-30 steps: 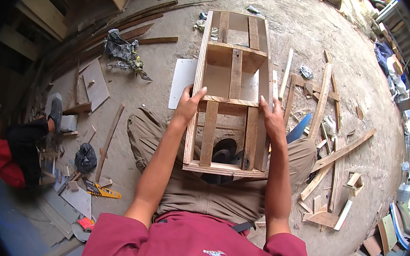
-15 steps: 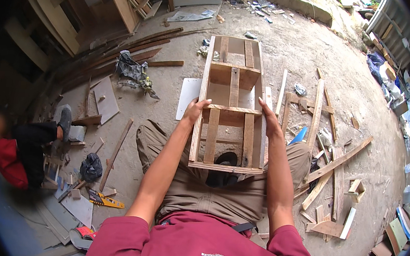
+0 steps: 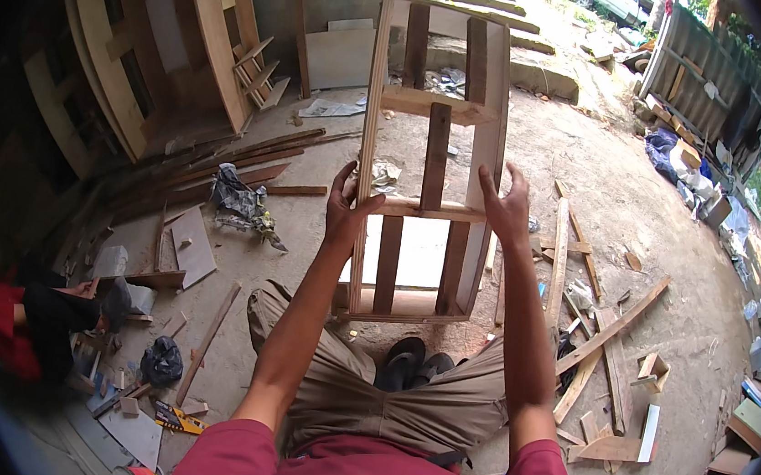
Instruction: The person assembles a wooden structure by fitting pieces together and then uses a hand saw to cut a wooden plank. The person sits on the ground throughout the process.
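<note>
In front of me an open wooden frame [image 3: 427, 209], long and box-like with cross rails and short slats, stands tilted up steeply. My left hand [image 3: 347, 209] is at its left side, thumb over the front edge near the middle rail. My right hand [image 3: 507, 206] presses the right side at about the same height, its thumb against the wood and the fingertips lifted off. The frame's lower end is above my sandalled feet [image 3: 407, 365]; what it rests on there, if anything, I cannot make out. A bright white panel [image 3: 408, 254] shows through its lower opening.
Lumber strips [image 3: 615, 324] and a small wooden block piece [image 3: 653, 372] lie at right. At left are a crumpled dark plastic bag [image 3: 238, 198], a yellow-marked saw [image 3: 180, 418] and a seated person in red [image 3: 1, 329]. Tall wooden panels [image 3: 212, 38] lean far left.
The frame has tipped up, its far end rising. My hands have shifted their hold, with the right fingers lifting apart. The view has tilted upward, and the person at left has bent forward.
</note>
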`<control>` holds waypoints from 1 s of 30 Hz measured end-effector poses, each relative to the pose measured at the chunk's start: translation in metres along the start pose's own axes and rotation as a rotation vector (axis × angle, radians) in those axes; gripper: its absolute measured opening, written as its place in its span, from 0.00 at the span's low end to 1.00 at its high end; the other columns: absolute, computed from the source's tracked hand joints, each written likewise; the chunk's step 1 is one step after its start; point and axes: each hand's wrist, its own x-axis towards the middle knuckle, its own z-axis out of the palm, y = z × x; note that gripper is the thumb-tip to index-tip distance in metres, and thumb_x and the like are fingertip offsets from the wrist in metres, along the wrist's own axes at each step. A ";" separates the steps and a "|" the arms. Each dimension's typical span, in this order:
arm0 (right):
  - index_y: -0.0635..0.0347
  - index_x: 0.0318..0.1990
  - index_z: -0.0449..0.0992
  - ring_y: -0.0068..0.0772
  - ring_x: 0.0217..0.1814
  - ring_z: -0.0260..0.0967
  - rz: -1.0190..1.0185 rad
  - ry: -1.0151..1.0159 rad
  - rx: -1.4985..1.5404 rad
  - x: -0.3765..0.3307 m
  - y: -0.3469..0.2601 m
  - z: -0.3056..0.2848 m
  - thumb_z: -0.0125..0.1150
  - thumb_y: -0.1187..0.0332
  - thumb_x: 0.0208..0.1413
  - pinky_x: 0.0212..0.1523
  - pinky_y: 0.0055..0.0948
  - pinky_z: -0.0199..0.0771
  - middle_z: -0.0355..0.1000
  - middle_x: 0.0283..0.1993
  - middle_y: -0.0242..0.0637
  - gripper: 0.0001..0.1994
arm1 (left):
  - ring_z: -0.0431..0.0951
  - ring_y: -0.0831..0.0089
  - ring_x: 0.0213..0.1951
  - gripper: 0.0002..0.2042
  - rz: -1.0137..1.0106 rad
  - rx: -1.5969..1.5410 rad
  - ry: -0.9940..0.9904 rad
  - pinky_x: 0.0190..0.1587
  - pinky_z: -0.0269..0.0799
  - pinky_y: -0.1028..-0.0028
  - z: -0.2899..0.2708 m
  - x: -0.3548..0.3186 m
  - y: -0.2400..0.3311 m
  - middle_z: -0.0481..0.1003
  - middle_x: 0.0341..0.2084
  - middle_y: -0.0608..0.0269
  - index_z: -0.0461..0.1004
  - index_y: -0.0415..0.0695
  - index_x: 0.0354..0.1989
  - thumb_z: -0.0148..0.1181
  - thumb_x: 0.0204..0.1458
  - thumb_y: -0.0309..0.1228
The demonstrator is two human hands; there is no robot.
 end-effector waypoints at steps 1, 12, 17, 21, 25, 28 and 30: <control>0.76 0.57 0.69 0.55 0.63 0.66 -0.082 0.066 0.089 0.009 -0.034 -0.009 0.60 0.45 0.60 0.61 0.44 0.68 0.69 0.56 0.60 0.35 | 0.73 0.66 0.54 0.43 0.150 0.083 0.009 0.56 0.71 0.69 0.008 0.005 0.006 0.70 0.52 0.53 0.57 0.42 0.67 0.75 0.41 0.26; 0.70 0.31 0.76 0.29 0.32 0.74 0.062 0.324 0.828 0.036 -0.179 0.024 0.44 0.48 0.70 0.36 0.32 0.73 0.76 0.29 0.42 0.30 | 0.58 0.43 0.64 0.47 0.710 1.025 0.355 0.62 0.52 0.41 0.092 -0.023 0.036 0.60 0.60 0.42 0.58 0.45 0.63 0.79 0.30 0.37; 0.72 0.34 0.78 0.29 0.33 0.73 0.274 0.296 0.684 0.046 -0.146 0.016 0.38 0.40 0.68 0.38 0.32 0.73 0.77 0.29 0.42 0.37 | 0.58 0.48 0.65 0.42 0.825 0.847 0.171 0.65 0.49 0.50 0.073 -0.034 0.019 0.60 0.61 0.43 0.58 0.41 0.63 0.75 0.40 0.37; 0.79 0.47 0.75 0.35 0.46 0.75 0.360 0.244 0.893 0.066 -0.088 0.019 0.40 0.35 0.65 0.49 0.31 0.73 0.77 0.45 0.46 0.42 | 0.59 0.53 0.65 0.32 0.834 0.892 0.144 0.67 0.52 0.56 0.021 -0.035 0.028 0.61 0.61 0.47 0.61 0.42 0.60 0.68 0.46 0.27; 0.74 0.50 0.75 0.34 0.45 0.75 0.436 0.194 0.930 0.073 -0.070 0.036 0.41 0.33 0.63 0.49 0.30 0.74 0.77 0.44 0.44 0.42 | 0.65 0.60 0.60 0.27 0.282 0.461 0.410 0.62 0.59 0.59 -0.046 0.005 0.011 0.65 0.56 0.48 0.63 0.38 0.58 0.63 0.56 0.42; 0.65 0.47 0.78 0.29 0.40 0.74 0.384 0.100 0.953 0.072 -0.053 0.037 0.41 0.31 0.61 0.43 0.28 0.75 0.77 0.38 0.39 0.39 | 0.72 0.62 0.54 0.29 0.087 0.150 0.282 0.56 0.69 0.64 -0.054 0.029 0.013 0.70 0.52 0.47 0.63 0.35 0.57 0.61 0.59 0.47; 0.59 0.41 0.79 0.24 0.34 0.73 0.344 0.048 0.931 0.073 -0.038 0.043 0.41 0.30 0.61 0.37 0.24 0.74 0.75 0.32 0.34 0.37 | 0.75 0.61 0.53 0.29 -0.076 -0.084 0.134 0.54 0.73 0.64 -0.034 0.028 0.044 0.72 0.49 0.46 0.63 0.34 0.56 0.60 0.59 0.47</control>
